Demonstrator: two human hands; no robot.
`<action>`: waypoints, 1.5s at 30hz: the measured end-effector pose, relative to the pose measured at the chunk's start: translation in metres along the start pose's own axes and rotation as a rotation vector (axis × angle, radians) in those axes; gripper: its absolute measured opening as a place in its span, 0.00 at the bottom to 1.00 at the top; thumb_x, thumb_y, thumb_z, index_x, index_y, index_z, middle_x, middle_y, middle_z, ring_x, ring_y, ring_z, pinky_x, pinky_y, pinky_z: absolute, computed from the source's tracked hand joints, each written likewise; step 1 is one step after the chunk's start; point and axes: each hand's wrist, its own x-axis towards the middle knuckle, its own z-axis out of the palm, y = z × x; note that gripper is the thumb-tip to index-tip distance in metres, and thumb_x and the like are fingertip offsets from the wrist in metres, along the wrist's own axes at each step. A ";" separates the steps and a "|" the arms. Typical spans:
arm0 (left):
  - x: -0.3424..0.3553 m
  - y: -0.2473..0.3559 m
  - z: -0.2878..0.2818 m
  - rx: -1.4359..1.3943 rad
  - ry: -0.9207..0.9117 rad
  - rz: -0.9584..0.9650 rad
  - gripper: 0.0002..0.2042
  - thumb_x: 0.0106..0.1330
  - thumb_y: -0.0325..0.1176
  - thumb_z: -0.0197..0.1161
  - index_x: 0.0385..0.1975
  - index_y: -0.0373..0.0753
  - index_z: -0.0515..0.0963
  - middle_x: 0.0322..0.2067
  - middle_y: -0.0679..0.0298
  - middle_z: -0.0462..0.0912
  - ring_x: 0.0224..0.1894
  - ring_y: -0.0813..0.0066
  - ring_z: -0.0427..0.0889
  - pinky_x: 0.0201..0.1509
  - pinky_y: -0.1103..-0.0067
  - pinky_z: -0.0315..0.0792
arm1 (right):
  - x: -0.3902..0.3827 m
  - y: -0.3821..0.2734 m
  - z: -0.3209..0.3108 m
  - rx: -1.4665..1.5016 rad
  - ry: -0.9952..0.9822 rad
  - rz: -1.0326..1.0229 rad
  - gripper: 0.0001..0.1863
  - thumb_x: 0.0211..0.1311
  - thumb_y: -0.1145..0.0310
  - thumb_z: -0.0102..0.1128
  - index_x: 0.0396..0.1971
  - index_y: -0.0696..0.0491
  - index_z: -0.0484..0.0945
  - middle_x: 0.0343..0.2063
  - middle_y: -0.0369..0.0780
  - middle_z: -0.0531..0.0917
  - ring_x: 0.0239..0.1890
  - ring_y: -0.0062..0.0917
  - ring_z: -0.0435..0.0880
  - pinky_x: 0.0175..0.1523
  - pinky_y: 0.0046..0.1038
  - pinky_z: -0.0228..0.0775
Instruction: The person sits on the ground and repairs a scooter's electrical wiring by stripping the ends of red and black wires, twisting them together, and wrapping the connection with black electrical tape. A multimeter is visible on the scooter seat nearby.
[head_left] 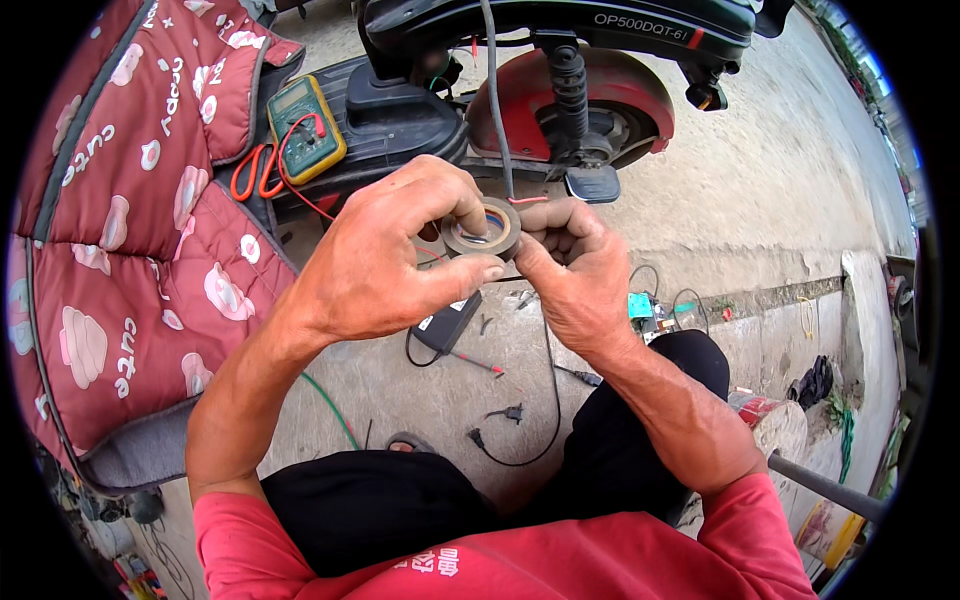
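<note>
In front of me my left hand (pixel 398 262) grips a dark roll of electrical tape (pixel 509 234), with the fingers hooked into its core and the thumb along its lower edge. My right hand (pixel 578 268) is closed at the roll's right side, thumb and curled fingers pinched together. What sits in that pinch is too small to make out. A grey cable (pixel 497 110) hangs down from the scooter (pixel 400 120) and ends just above the roll. Its short red wire (pixel 530 199) reaches toward my right fingers.
A yellow-green multimeter (pixel 306 130) with red leads rests on the scooter's footboard. The maroon quilted cover (pixel 150 220) drapes at the left. A black power adapter (pixel 447 325), a plug cord (pixel 556 400) and a small circuit board (pixel 655 322) lie on the ground. A bucket (pixel 775 425) stands at the right.
</note>
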 end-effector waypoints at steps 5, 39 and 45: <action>0.008 0.005 0.002 0.039 0.065 0.152 0.20 0.46 0.32 0.78 0.38 0.35 0.79 0.37 0.60 0.79 0.37 0.71 0.78 0.41 0.77 0.73 | -0.009 -0.005 0.006 0.193 0.020 0.079 0.08 0.61 0.75 0.67 0.39 0.60 0.81 0.30 0.34 0.83 0.31 0.12 0.79 0.35 0.17 0.72; 0.036 -0.005 0.054 -0.126 0.142 -0.237 0.08 0.63 0.31 0.68 0.35 0.33 0.83 0.32 0.65 0.76 0.34 0.82 0.77 0.39 0.81 0.72 | -0.016 0.010 0.004 0.733 -0.004 0.450 0.13 0.69 0.58 0.61 0.33 0.53 0.77 0.26 0.31 0.77 0.26 0.14 0.72 0.32 0.21 0.62; 0.033 -0.011 0.052 -0.263 0.127 -0.243 0.15 0.63 0.26 0.64 0.49 0.34 0.79 0.38 0.63 0.80 0.38 0.81 0.78 0.44 0.80 0.73 | -0.015 0.004 -0.001 0.739 -0.025 0.469 0.11 0.69 0.60 0.61 0.34 0.53 0.78 0.27 0.32 0.77 0.26 0.16 0.73 0.33 0.22 0.62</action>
